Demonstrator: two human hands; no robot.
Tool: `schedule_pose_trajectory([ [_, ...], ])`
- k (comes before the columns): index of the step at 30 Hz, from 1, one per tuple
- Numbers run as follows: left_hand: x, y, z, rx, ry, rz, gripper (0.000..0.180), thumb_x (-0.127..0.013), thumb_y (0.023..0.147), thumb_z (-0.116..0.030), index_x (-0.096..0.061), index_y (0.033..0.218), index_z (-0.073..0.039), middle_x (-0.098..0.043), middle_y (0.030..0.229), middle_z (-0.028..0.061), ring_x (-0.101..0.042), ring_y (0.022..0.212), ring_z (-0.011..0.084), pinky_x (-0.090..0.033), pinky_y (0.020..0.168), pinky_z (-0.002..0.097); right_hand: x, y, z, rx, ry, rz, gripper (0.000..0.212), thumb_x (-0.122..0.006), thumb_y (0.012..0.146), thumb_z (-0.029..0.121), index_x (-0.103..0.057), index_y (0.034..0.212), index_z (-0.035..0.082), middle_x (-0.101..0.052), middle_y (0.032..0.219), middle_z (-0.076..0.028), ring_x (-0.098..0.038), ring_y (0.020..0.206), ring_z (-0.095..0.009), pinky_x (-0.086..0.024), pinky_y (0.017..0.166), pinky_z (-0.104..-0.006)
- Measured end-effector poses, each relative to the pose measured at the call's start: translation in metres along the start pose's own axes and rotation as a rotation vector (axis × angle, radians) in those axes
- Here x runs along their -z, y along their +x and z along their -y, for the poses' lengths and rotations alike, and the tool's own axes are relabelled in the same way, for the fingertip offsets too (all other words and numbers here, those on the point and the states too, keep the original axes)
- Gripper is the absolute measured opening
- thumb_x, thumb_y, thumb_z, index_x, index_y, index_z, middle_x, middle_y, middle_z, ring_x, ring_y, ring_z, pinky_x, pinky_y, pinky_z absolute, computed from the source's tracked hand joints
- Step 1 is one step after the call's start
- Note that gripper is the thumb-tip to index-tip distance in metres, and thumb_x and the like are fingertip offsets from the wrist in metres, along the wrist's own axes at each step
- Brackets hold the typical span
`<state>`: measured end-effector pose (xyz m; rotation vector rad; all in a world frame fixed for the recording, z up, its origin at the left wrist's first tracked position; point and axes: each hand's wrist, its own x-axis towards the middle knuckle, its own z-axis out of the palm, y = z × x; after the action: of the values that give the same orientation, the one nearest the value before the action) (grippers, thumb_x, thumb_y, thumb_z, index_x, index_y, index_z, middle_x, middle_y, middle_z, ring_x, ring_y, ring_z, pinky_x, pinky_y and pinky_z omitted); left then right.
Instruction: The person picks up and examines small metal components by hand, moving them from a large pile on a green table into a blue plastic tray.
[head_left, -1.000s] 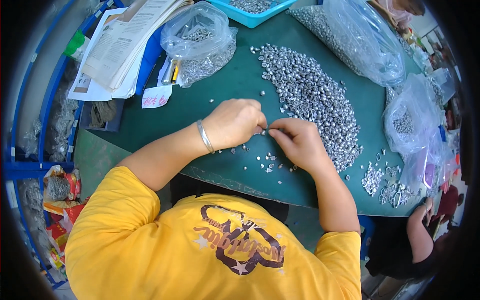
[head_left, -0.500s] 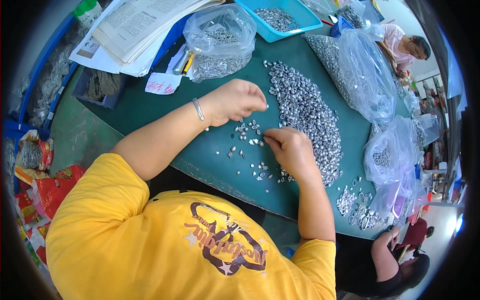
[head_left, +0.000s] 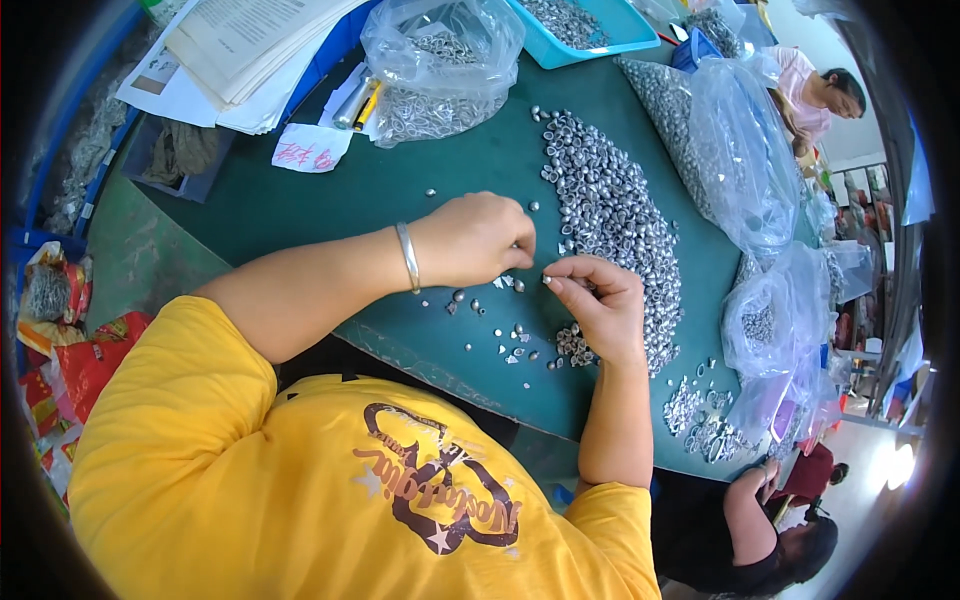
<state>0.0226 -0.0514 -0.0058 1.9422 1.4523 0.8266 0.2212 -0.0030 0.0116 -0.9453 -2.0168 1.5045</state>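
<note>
A heap of small grey metal pieces [head_left: 625, 225], rounded and hollow, spreads over the green table [head_left: 380, 215]. My right hand [head_left: 605, 305] is at the heap's near left side. Its thumb and forefinger pinch a tiny silvery metal piece [head_left: 547, 280]. Left of it, my left hand [head_left: 475, 240] hovers low with curled fingers pointing down; what they hold, if anything, is hidden. A silver bangle [head_left: 407, 257] circles that wrist. Loose metal pieces [head_left: 458, 297] and small chips [head_left: 515, 350] lie beneath and in front of my hands.
Clear bags of metal parts [head_left: 440, 75] [head_left: 740, 150] stand at the back and right, beside a light-blue tray [head_left: 590, 55]. Papers [head_left: 255, 50], a yellow-black pen-like tool [head_left: 367, 106] and a grey bin [head_left: 170, 160] sit back left. Two people [head_left: 805, 100] [head_left: 740, 530] are at the right.
My left hand has come down and nearer, over the loose pieces. My right hand has turned slightly, and a tiny piece now shows at its fingertips. The whole view has shifted a little.
</note>
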Motion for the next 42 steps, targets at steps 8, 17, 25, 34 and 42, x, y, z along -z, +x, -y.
schedule_pose_trajectory([
  [8,0.034,0.007,0.000,0.476,-1.570,-0.039,0.018,-0.043,0.083,-0.018,-0.052,0.078,-0.003,-0.049,0.069,0.0059,-0.037,0.047,0.0073,-0.025,0.035,0.0171,0.006,-0.001,-0.009,-0.056,0.645,-0.004,0.011,-0.060,0.074,-0.006,-0.062,0.083,-0.002,-0.049,0.058,0.001,-0.038,0.047,-0.004,-0.027,0.042,-0.0183],
  [17,0.036,0.006,0.007,0.103,-0.031,-0.071,0.011,-0.067,0.070,-0.013,-0.067,0.077,-0.005,-0.061,0.076,0.0120,-0.060,0.069,0.0238,-0.048,0.065,0.0315,-0.018,0.012,0.002,-0.018,-0.104,-0.072,0.008,-0.064,0.076,0.002,-0.066,0.083,-0.001,-0.056,0.061,-0.002,-0.049,0.053,-0.008,-0.037,0.048,-0.0203],
  [25,0.012,-0.001,0.011,0.069,0.197,-0.009,0.007,-0.064,0.072,-0.012,-0.067,0.076,-0.009,-0.061,0.079,0.0098,-0.059,0.079,0.0283,-0.047,0.069,0.0368,-0.032,0.029,0.004,0.384,-0.766,-0.005,0.006,-0.064,0.073,0.007,-0.063,0.079,0.005,-0.059,0.069,-0.010,-0.057,0.058,-0.028,-0.047,0.053,-0.0355],
  [34,0.031,0.011,0.022,0.347,-1.389,0.010,0.011,-0.064,0.079,-0.010,-0.063,0.087,-0.002,-0.051,0.059,-0.0010,-0.046,0.051,0.0073,-0.036,0.043,0.0221,-0.023,0.030,0.001,0.247,-0.666,0.020,0.006,-0.063,0.076,0.007,-0.061,0.079,0.001,-0.058,0.067,-0.010,-0.059,0.057,-0.022,-0.047,0.052,-0.0303],
  [42,0.053,0.012,0.020,0.283,-1.025,-0.091,0.016,-0.063,0.078,-0.019,-0.065,0.083,-0.004,-0.060,0.073,0.0019,-0.054,0.060,0.0076,-0.040,0.049,0.0211,-0.008,0.031,0.018,-0.073,-0.239,-0.086,0.008,-0.062,0.076,0.004,-0.062,0.077,-0.004,-0.056,0.060,-0.002,-0.047,0.049,-0.009,-0.035,0.044,-0.0187],
])
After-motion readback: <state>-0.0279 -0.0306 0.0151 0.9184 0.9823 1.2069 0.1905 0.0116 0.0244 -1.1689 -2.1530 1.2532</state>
